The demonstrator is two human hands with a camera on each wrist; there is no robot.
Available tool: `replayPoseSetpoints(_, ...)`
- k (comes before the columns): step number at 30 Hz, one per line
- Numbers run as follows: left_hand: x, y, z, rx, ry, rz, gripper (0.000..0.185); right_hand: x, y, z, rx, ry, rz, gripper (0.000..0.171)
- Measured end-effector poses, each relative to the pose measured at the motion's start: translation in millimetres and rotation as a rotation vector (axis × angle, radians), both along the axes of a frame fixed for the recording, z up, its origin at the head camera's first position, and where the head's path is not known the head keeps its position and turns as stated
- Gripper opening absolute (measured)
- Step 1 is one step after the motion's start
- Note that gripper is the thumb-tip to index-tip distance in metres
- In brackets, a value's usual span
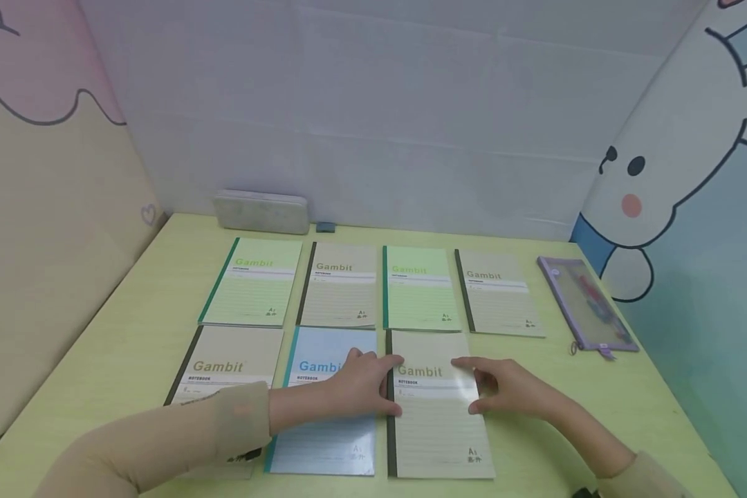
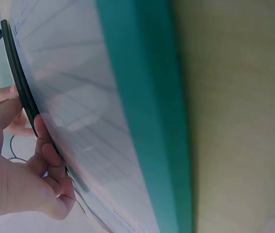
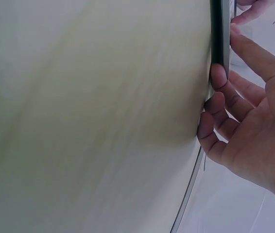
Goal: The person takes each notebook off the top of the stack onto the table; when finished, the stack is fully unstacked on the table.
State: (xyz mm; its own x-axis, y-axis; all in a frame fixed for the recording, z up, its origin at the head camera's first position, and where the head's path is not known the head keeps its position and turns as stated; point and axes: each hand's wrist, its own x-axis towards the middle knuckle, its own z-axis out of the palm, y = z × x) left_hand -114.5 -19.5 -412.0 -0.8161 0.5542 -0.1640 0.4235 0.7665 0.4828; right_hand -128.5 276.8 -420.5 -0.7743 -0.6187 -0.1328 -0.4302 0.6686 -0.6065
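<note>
— Looking at the front row, which notebook are the hands on?

— The beige notebook [image 1: 438, 415], third from the left on the desk [image 1: 137, 325]. The left hand [image 1: 362, 387] lies over its dark spine, fingers [image 2: 50, 160] curled against that edge. The right hand [image 1: 510, 389] rests on the cover's right side, its fingers [image 3: 215, 109] bent loosely against the notebook's edge.

— What's beside it?

— A blue notebook [image 1: 326, 429] just to the left, under the left forearm, then a grey one [image 1: 224, 363]. Four more lie in the back row. A purple pouch [image 1: 588, 304] sits at the right, a grey case [image 1: 261, 211] by the wall.
</note>
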Motion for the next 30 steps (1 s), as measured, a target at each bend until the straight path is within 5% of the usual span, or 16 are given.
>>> replayPoseSetpoints(11,-4.6,4.1,0.2,-0.111,0.014,-0.028,0.081,-4.9,-4.6,5.3,0.025,-0.048,0.031,0.066)
replayPoseSetpoints(19,-11.1,-7.2,2.9,-0.011,-0.020,-0.045,0.074,-9.4,-9.4,16.1,0.051,0.007,0.027,0.065)
replayPoseSetpoints(25,-20.1,-24.5,18.8,0.066,0.019,-0.065,0.064,-17.3,-21.5,34.2,0.058,0.054,0.022,0.063)
replayPoseSetpoints(30,-29.3,-46.5,35.9,0.112,0.037,-0.018,0.060,-26.6,-33.8,54.0,0.064,0.134,0.052,0.062)
